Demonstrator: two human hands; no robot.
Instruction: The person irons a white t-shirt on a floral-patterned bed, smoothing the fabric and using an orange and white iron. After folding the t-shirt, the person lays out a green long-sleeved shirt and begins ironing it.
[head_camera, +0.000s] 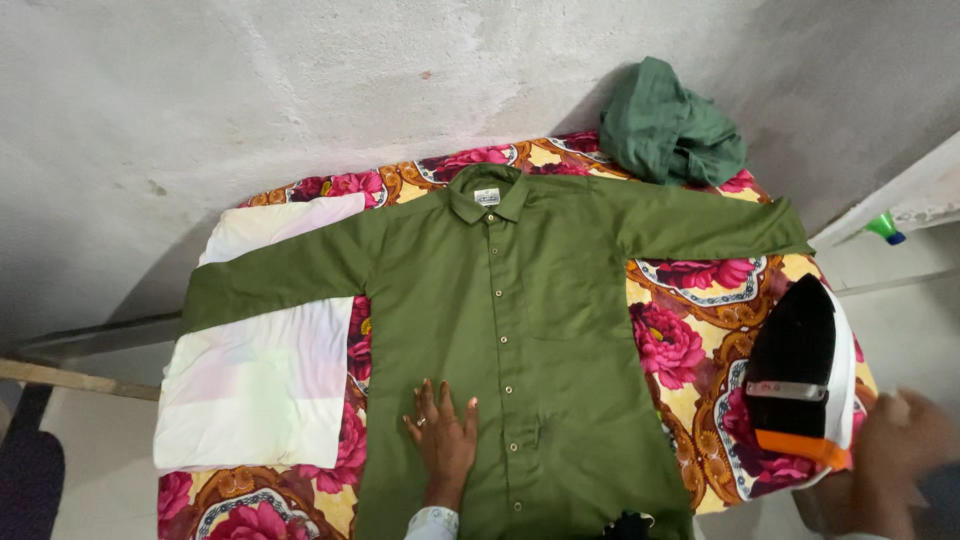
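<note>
The left hand (443, 436), fingers spread and grip released, is laid flat on the lower front of the shirt (520, 320), just left of the button line at the lower centre of the frame. The right hand (900, 440), blurred at the lower right edge, is seen just beside the iron (805, 375); whether its grip is clenched cannot be told. The green shirt is spread buttoned, sleeves outstretched, over the floral worktop (690, 350). A white cloth (255, 385) is placed at left under one sleeve, and a crumpled green garment (670, 125) at the upper right.
</note>
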